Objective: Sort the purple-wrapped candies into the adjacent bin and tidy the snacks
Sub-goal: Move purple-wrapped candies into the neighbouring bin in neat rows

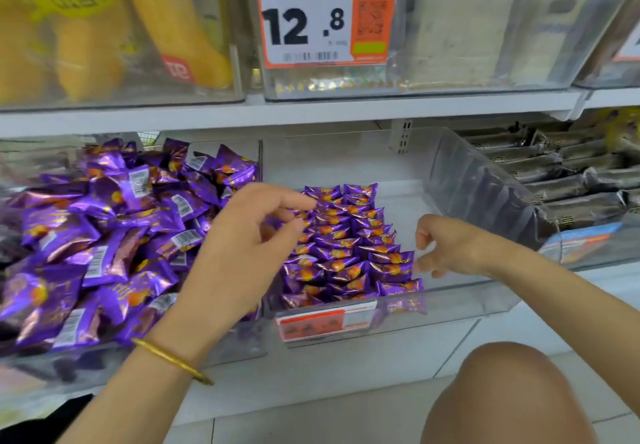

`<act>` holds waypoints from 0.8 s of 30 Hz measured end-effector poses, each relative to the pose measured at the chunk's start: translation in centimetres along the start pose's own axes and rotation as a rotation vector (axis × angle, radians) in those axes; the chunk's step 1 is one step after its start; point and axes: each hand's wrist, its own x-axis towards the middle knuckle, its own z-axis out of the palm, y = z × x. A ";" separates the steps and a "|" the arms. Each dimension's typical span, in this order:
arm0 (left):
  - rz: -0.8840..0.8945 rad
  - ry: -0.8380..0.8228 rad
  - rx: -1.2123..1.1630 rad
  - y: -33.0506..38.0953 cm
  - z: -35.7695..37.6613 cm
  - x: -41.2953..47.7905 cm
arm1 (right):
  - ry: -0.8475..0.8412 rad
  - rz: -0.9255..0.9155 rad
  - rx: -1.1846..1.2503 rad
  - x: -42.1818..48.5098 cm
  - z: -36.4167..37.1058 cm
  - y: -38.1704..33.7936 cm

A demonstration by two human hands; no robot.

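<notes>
White shop shelving (311, 111) fills the view, its upper board carrying clear tubs behind an orange-and-white price card (325, 14) at 12 o'clock. Blurred yellow packets (86, 35) sit at 10 o'clock and pale packets (467, 21) at 1 o'clock.

On the lower board, a clear plastic bin (239, 348) at 9 o'clock holds a loose heap of purple foil-wrapped candies (104, 236), piled above its rim. The adjacent clear bin (460, 300) at centre holds neat rows of the same purple candies (349, 249), filling its left part. An orange-and-white label (325, 322) on its front wall hides the nearest row. At 3 o'clock, dark wrapped bars (571, 180) lie stacked behind a slanted clear wall.

The left hand (249, 236), a gold bangle (173, 360) on its wrist, hangs over the divider between the two bins and covers the rows' left edge. Its fingers are curled, thumb above forefinger; whether they pinch a candy I cannot tell, as motion blur smears the tips. The right hand (446, 246) sits at the rows' right edge, fingers loosely curled downward and seemingly gripping nothing, tips just beside the candies.

A bare knee (502, 398) intrudes at 5 o'clock, cut off by the frame.
</notes>
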 end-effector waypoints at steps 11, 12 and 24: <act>0.085 -0.018 0.482 -6.4 -10.1 -2.7 | 0.270 -0.808 0.087 -5.5 5.6 -14.5; 0.083 -0.031 0.521 -6.9 -10.4 -3.0 | 0.293 -0.882 -0.051 -5.4 6.1 -15.9; -0.043 -0.386 0.538 -7.4 -12.4 -5.7 | -0.025 -0.714 -0.844 -2.8 9.8 -21.9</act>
